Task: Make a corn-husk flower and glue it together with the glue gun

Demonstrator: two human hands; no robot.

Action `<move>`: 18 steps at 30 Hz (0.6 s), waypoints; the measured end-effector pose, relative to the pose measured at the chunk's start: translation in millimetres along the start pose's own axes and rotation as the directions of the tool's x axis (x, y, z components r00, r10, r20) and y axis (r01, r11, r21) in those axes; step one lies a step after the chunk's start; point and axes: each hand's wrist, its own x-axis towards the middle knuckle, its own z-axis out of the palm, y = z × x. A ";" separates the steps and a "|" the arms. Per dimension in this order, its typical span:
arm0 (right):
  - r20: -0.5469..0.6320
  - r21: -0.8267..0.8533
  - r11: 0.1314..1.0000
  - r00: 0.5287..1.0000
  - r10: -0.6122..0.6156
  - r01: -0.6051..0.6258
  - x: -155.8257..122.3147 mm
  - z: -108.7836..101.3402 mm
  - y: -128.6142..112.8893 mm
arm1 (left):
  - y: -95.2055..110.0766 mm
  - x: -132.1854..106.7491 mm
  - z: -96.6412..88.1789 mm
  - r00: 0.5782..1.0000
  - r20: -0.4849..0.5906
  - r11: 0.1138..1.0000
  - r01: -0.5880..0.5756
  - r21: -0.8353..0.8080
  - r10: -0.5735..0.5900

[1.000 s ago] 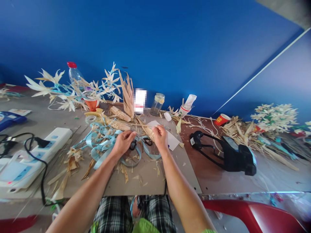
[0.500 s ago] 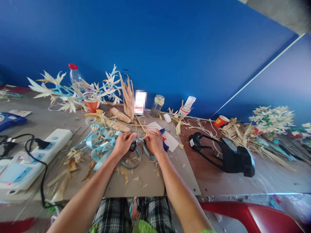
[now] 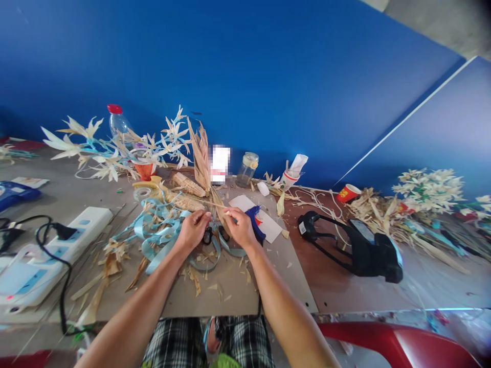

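Over the flat grey-brown desk (image 3: 276, 286), the bare left hand (image 3: 194, 230) and right hand (image 3: 241, 228) pinch their fingertips, on what I cannot tell; between and just beyond, a long tan dry husk (image 3: 217, 203) points away, nearer the right.

Single view, head-worn. Scene is taken from above the plaid trousers (image 3: 176, 340), caught towards 6 o'clock; lens faced forward and angled down across the tabletop (image 3: 207, 306), which is spanned from 9 to 3 o'clock. Blue wall (image 3: 230, 66) is met at 12. Left hand (image 3: 193, 231) and right hand (image 3: 240, 227) are framed at close range, just off dial centre, towards 8 and 6.
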 end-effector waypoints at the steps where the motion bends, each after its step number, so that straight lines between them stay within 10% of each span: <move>1: -0.058 -0.005 1.000 0.998 0.013 -0.013 0.3 -1.3 1.2 | -1.2 0.2 0.2 1.000 0.000 1.000 0.010 -0.006 -0.010; 9: -0.373 0.004 0.989 0.918 0.139 -0.148 2.5 -12.6 16.7 | 6.8 -0.7 -1.6 0.999 -0.044 1.000 0.026 -0.013 -0.026; 18: -0.225 0.048 0.980 0.954 0.199 -0.193 2.2 -8.8 19.0 | 9.1 0.2 -2.0 0.998 -0.051 1.000 0.021 0.000 -0.021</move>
